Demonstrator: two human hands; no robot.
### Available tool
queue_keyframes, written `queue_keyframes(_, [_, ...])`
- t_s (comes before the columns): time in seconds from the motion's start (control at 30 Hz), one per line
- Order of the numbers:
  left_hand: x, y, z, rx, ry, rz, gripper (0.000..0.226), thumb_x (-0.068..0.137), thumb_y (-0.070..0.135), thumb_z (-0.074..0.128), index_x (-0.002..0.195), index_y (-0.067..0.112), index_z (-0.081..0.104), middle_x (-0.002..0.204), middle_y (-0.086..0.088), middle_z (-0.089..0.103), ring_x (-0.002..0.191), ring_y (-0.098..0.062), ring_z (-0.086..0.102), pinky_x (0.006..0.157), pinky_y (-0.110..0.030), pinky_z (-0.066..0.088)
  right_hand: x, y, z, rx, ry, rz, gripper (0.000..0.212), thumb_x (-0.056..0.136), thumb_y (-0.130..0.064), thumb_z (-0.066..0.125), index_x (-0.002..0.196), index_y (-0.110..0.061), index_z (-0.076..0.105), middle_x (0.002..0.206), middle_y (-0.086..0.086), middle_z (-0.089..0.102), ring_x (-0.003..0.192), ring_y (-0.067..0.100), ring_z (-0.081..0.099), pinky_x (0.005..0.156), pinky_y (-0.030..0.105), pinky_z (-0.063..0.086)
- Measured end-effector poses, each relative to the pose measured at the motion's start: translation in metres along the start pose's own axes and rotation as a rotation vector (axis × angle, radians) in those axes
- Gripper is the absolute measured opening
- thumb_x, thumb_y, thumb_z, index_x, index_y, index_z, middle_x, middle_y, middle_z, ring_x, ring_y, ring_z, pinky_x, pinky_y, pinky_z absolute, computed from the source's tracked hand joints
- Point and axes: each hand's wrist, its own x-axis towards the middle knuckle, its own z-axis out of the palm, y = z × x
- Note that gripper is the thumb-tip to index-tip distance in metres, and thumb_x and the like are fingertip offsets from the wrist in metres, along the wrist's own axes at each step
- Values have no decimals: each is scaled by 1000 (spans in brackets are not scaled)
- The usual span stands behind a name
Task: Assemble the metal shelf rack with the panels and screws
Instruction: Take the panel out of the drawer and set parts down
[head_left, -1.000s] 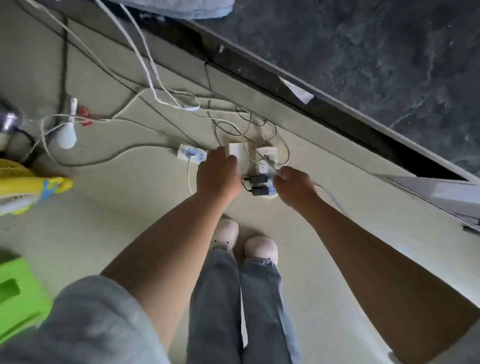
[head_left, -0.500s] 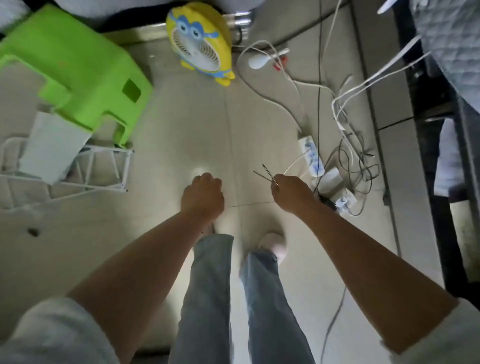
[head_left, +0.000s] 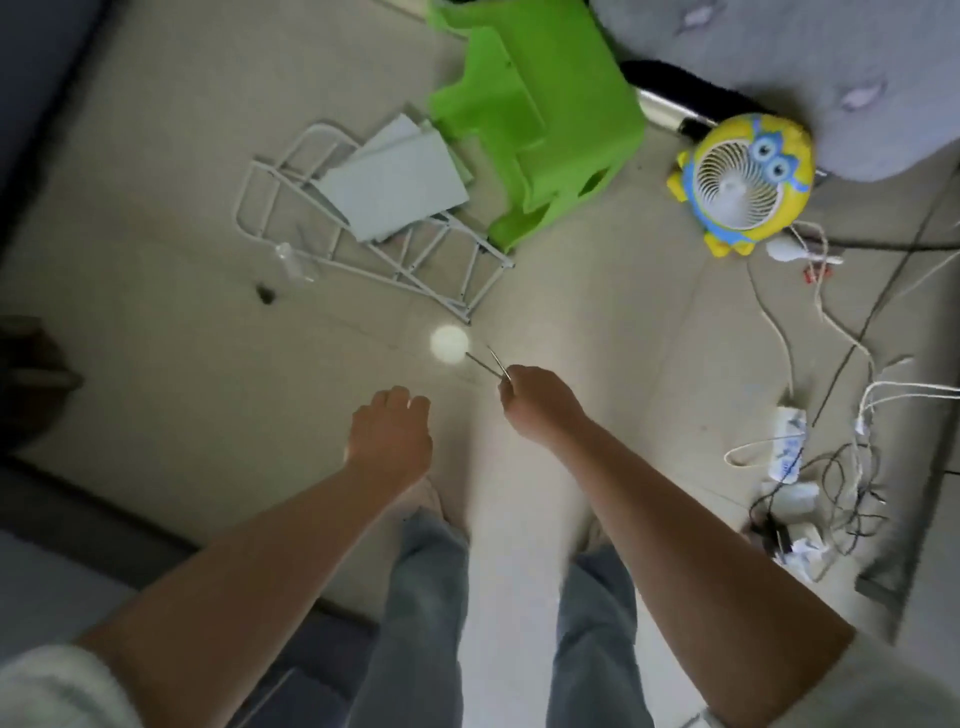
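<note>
Right hand (head_left: 540, 405): thumb and fingers pinched tight on two thin metal rods (head_left: 483, 365), which splay forward from the grip over the floor (head_left: 182, 338); what kind of tool or part they are cannot be made out.

Left hand (head_left: 389, 436): fingers curled under, seen from the back, palm hidden; whether it holds anything cannot be told.

Task items:
- White wire rack frame (head_left: 363, 274), lying flat on the floor ahead of the hands, well apart from them.
- Pale grey panels (head_left: 395, 197), stacked loosely on top of the frame, their far edge against the stool.
- Clear packet (head_left: 293, 262), beside the frame's left end; contents too blurred to identify.
- Small dark object (head_left: 265, 295), just below the packet; unidentifiable.

Other items:
- Green plastic stool (head_left: 540, 114), tilted, touching the frame's far right corner.
- Yellow cartoon-faced fan (head_left: 748, 182), right of the stool, grille facing the camera.
- White power strip (head_left: 789, 441), far right, with blue markings too smeared to read.
- Tangle of cables (head_left: 841, 483), white and black, around the strip and running toward the fan.
- Grey quilted bedding (head_left: 831, 67), top right, cut off by the edge.
- Round bright patch of light (head_left: 449, 344) on the floor, just beside the rod tips.

Legible writing: nothing can be read; motion blur softens the whole view.
</note>
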Motion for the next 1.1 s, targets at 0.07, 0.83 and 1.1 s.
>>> queue_keyframes(0.07, [-3, -49, -4, -53, -2, -38, 38, 96, 24, 36, 133, 16, 37, 136, -5, 38, 125, -21, 37, 98, -32, 35, 15, -56, 11, 22, -48, -38, 31, 99, -22, 33, 110, -2, 55, 113, 19, 59, 106, 31, 55, 81, 31, 41])
queue_keyframes(0.83, [203, -389, -179, -548, -68, -289, 37, 92, 16, 44, 126, 4, 48, 129, -17, 51, 120, -30, 46, 96, -32, 37, 272, -378, -78, 192, -240, 183, 36, 100, -25, 27, 109, -3, 54, 124, 24, 52, 115, 35, 50, 91, 37, 39])
queue_keyframes(1.1, [288, -496, -237, -54, -50, -49, 32, 92, 15, 39, 122, 8, 47, 127, -12, 47, 119, -30, 44, 94, -39, 38, 351, -463, -83, 323, -207, 364, 26, 93, -4, 40, 117, 0, 48, 119, 22, 53, 117, 34, 49, 95, 37, 40])
